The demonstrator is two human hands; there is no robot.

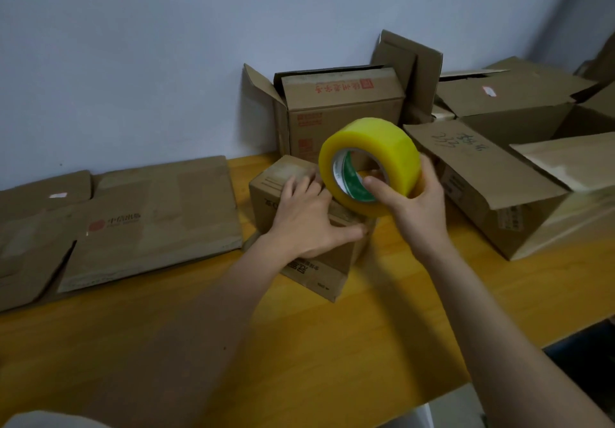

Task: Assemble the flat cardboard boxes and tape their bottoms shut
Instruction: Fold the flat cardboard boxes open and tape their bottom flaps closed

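A small assembled cardboard box (276, 188) stands on the wooden table (299, 344) in the middle of the view. My left hand (309, 218) lies flat on its top with fingers spread, pressing the flaps down. My right hand (409, 204) grips a big roll of yellow packing tape (369, 164), thumb through the core, just above the box's right side. Flat, unfolded cardboard boxes (133, 224) lie on the table at the left.
A taller printed box (339, 111) with open flaps stands against the wall behind the small box. More open boxes (492, 181) lie on their sides at the right. The table's near edge runs along the lower right.
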